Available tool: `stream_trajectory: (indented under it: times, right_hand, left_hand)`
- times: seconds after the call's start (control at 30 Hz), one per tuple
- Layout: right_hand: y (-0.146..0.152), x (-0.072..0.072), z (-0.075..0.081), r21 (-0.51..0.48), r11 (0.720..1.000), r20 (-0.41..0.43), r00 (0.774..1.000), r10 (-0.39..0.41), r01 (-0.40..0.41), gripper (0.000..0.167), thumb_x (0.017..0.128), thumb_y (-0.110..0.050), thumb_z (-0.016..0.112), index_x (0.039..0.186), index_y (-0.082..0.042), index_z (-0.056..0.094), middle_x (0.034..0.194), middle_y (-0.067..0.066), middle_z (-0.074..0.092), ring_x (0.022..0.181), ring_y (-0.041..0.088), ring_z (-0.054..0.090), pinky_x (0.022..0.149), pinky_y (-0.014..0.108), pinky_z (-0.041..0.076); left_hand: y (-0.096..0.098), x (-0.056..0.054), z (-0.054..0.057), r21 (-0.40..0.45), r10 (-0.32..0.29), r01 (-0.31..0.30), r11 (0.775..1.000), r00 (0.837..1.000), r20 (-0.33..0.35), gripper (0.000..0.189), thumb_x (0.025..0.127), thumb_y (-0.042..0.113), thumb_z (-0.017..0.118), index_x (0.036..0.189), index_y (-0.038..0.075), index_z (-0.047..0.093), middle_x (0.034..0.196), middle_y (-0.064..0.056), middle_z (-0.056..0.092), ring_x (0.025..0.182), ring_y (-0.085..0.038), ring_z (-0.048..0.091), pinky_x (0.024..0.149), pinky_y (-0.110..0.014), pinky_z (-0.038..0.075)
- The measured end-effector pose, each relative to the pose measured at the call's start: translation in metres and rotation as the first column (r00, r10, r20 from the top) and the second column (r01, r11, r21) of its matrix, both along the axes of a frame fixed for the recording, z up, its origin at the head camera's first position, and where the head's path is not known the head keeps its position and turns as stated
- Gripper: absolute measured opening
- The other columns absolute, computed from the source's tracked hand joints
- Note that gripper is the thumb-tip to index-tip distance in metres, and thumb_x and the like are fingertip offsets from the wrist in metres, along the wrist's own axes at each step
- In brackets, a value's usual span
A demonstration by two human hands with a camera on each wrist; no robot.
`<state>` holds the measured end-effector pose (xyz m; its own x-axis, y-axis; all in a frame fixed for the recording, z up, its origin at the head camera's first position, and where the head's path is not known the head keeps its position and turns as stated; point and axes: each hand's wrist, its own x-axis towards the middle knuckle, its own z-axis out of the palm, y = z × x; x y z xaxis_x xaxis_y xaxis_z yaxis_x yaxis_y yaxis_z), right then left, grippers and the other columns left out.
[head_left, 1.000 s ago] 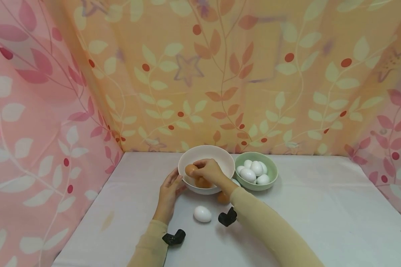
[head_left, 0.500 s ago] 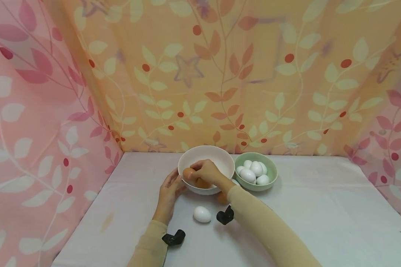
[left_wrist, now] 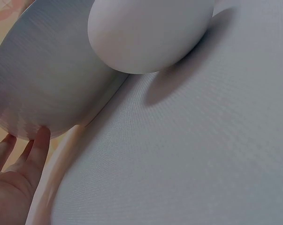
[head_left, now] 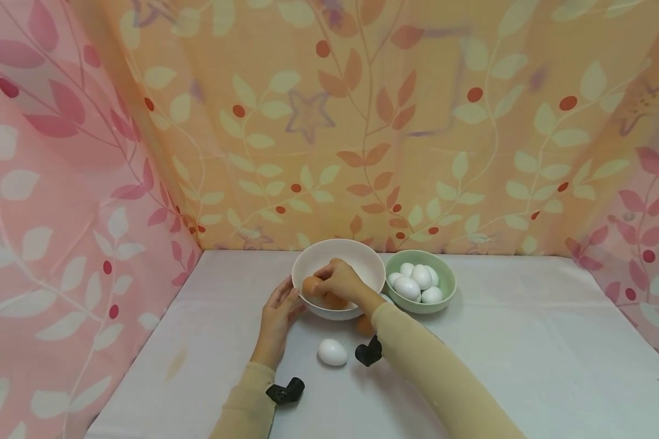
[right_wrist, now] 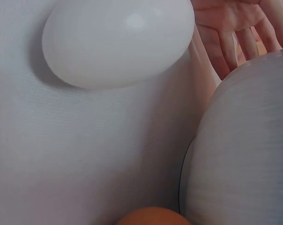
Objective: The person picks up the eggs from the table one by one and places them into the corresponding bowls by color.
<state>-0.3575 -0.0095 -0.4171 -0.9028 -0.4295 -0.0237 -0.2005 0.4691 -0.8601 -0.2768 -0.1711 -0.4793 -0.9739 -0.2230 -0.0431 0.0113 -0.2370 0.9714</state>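
Note:
My right hand reaches into the pale pink bowl and pinches a brown egg near its left inner wall. Another brown egg lies low in the bowl beneath that hand. At the bowl's left side, the fairly straight fingers of my left hand rest against the outer wall; the left wrist view shows their tips touching it. A white egg lies on the table in front of the bowl, large in both wrist views.
Right beside the bowl stands a green bowl holding several white eggs. Partly behind my right forearm, a brown egg and a sliver of a white egg show. Patterned cloth walls the white table.
Inside the bowl, my right hand has shifted slightly left and down with the brown egg, then barely moved. My left hand stays at the bowl's side.

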Motion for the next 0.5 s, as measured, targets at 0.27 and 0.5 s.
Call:
stream_trajectory:
  times: [0.27,0.5]
  right_hand:
    - [-0.0042,0.0018,0.0012,0.024,1.000,-0.024,1.000,0.012,-0.011,0.041,0.072,-0.014,0.087,0.110,-0.003,0.076,0.101,0.011,0.061,0.092,0.015,0.050,0.085,0.023,0.046]
    - [-0.0037,0.0005,-0.0034,0.007,1.000,0.000,1.000,-0.010,0.010,0.041,0.073,-0.010,0.085,0.111,-0.001,0.070,0.116,0.014,0.070,0.105,0.018,0.064,0.103,0.032,0.050]
  left_hand:
    - [0.0000,0.0016,0.0023,-0.010,-0.006,0.006,1.000,1.000,-0.001,0.051,0.100,0.027,0.060,0.148,0.020,0.047,0.155,-0.004,0.045,0.130,-0.022,0.054,0.091,-0.026,0.057]
    - [0.0002,0.0013,0.0019,0.000,-0.004,0.004,1.000,1.000,0.001,0.049,0.101,0.024,0.059,0.148,0.019,0.047,0.154,-0.004,0.046,0.129,-0.020,0.055,0.091,-0.026,0.057]
